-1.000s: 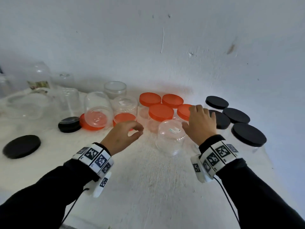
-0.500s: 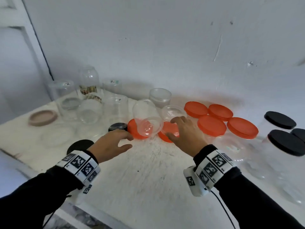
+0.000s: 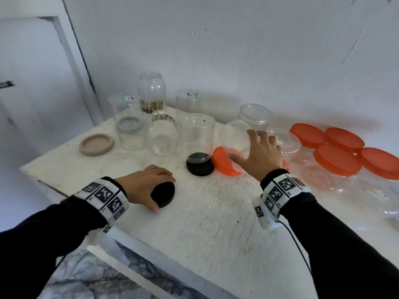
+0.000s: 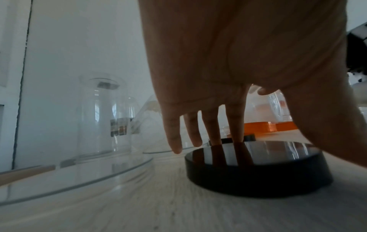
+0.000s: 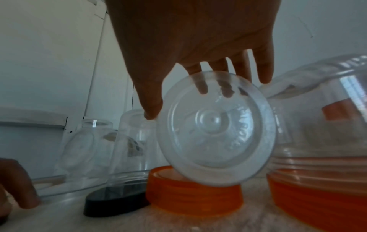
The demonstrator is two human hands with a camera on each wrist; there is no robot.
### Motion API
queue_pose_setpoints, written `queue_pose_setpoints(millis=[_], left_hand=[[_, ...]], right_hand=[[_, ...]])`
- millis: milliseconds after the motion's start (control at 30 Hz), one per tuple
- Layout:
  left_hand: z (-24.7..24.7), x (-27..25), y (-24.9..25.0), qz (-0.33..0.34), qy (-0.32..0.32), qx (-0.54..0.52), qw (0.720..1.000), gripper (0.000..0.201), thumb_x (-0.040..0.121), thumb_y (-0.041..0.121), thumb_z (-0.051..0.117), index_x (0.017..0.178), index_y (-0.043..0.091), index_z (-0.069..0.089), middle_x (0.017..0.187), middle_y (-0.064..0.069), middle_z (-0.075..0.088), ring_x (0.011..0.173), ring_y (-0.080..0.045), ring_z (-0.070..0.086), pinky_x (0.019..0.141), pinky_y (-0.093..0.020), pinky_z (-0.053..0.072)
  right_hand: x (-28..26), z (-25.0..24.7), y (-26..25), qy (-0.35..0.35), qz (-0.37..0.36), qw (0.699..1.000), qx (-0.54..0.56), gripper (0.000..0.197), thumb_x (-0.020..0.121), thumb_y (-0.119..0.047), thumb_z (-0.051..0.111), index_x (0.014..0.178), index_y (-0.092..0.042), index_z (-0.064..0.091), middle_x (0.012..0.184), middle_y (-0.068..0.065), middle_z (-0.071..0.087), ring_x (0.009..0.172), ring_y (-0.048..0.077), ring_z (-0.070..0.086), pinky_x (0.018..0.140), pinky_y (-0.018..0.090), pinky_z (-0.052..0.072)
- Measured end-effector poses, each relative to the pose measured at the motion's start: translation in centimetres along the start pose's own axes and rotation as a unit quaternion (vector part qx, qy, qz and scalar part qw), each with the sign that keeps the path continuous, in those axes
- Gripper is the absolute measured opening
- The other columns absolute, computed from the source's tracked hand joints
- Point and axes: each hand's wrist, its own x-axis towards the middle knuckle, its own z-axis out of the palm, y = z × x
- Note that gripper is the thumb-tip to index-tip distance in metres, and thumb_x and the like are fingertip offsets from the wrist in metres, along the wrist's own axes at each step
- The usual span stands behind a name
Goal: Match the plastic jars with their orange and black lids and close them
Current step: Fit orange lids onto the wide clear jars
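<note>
Swinging left from the closed jars at the right, the head view now takes in the near-left corner of the white table (image 3: 216,223), and the left hand (image 3: 142,188) has dropped onto a loose black lid (image 3: 164,194), fingers draped over its far rim and thumb at its near side — half a second back it was hovering short of it. The right hand (image 3: 261,154) has come off the orange lid and spread over a tilted clear jar (image 3: 235,134) leaning on an orange lid (image 3: 224,162). That reads as a lid and a jar being claimed at once, the next pairing starting. A smaller black-lidded jar (image 3: 199,164) sits between the hands; four orange-capped jars (image 3: 336,159) crowd the right.

Left wrist view: fingers (image 4: 236,125) straight, tips touching the glossy top of the black lid (image 4: 258,166), thumb down its right side — resting, not yet gripping. A flat glass dish (image 4: 79,177) lies just left of it, tall clear jars behind; the open room is toward the camera.

Right wrist view: the jar's base (image 5: 216,128) faces the camera, fingers (image 5: 264,67) reaching over its top and thumb at its left edge — hand loosely cupped, not clamped. Orange lid (image 5: 194,196) under it, another capped jar (image 5: 317,141) tight on the right, so up looks the clear way out
</note>
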Motion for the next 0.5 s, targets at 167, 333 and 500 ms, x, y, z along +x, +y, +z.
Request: queue_pose_setpoints(millis=[167, 333, 500], left_hand=[[0.3, 0.2, -0.6, 0.032, 0.003, 0.010, 0.999, 0.084, 0.069, 0.036, 0.077, 0.140, 0.026, 0.032, 0.140, 0.005, 0.032, 0.125, -0.012, 0.025, 0.104, -0.032, 0.032], [0.0, 1.6, 1.2, 0.098, -0.029, -0.005, 0.995, 0.083, 0.070, 0.035, 0.078, 0.139, 0.026, 0.034, 0.139, 0.005, 0.033, 0.124, -0.012, 0.026, 0.104, -0.027, 0.029], [-1.1, 4.2, 4.1, 0.133, -0.022, 0.033, 0.990, 0.083, 0.071, 0.031, 0.078, 0.141, 0.023, 0.033, 0.143, 0.003, 0.032, 0.129, -0.016, 0.026, 0.108, -0.032, 0.028]], right_hand=[[-0.3, 0.3, -0.5, 0.006, 0.009, 1.000, 0.018, 0.077, 0.076, -0.048, 0.064, 0.135, -0.011, 0.030, 0.136, 0.012, 0.035, 0.122, 0.032, 0.034, 0.095, 0.041, 0.038], [-1.2, 0.1, 0.0, -0.017, 0.018, 0.999, 0.040, 0.089, 0.071, -0.040, 0.068, 0.140, -0.008, 0.021, 0.136, 0.014, 0.032, 0.124, 0.033, 0.027, 0.099, 0.041, 0.034], [-2.2, 0.1, 0.7, -0.030, 0.013, 0.999, 0.033, 0.090, 0.072, -0.040, 0.066, 0.141, -0.006, 0.019, 0.138, 0.015, 0.031, 0.126, 0.033, 0.025, 0.102, 0.041, 0.031]])
